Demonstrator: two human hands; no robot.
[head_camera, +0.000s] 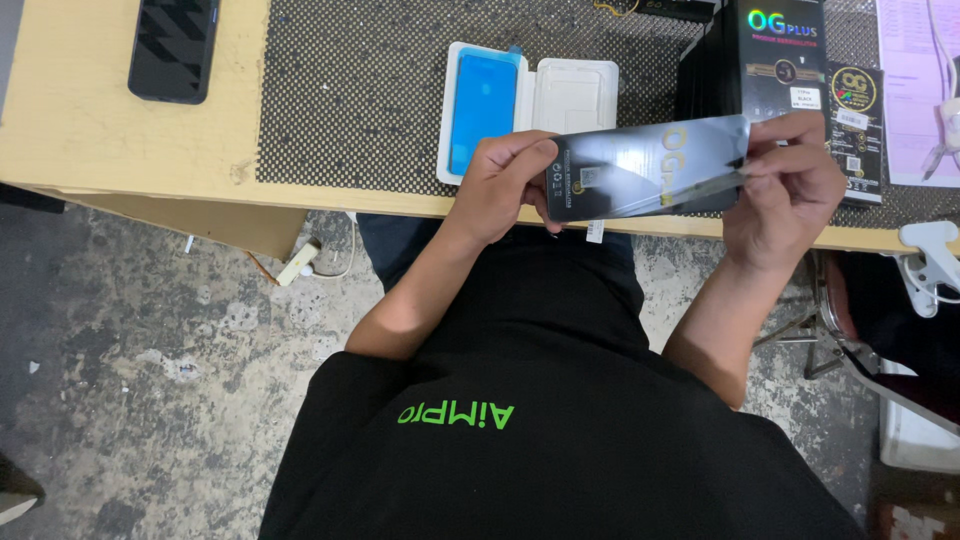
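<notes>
Both hands grip a flat black sleeve pack (640, 170) over the near table edge, left hand (500, 185) clamping one end, right hand (790, 185) pinching its clear wrap, partly lifted, pack still unopened; white tray (575, 95) waits beyond.

My pale wooden counter (90, 140) carried a dotted mat (370, 90), a black phone (173, 48), and a white tray (575, 92) on the mat.

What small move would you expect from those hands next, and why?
Probably the right hand peels the clear sleeve further off the flat black packet. The left hand grips the packet's other end, and the sleeve's edge already looks lifted at the right fingertips.
</notes>
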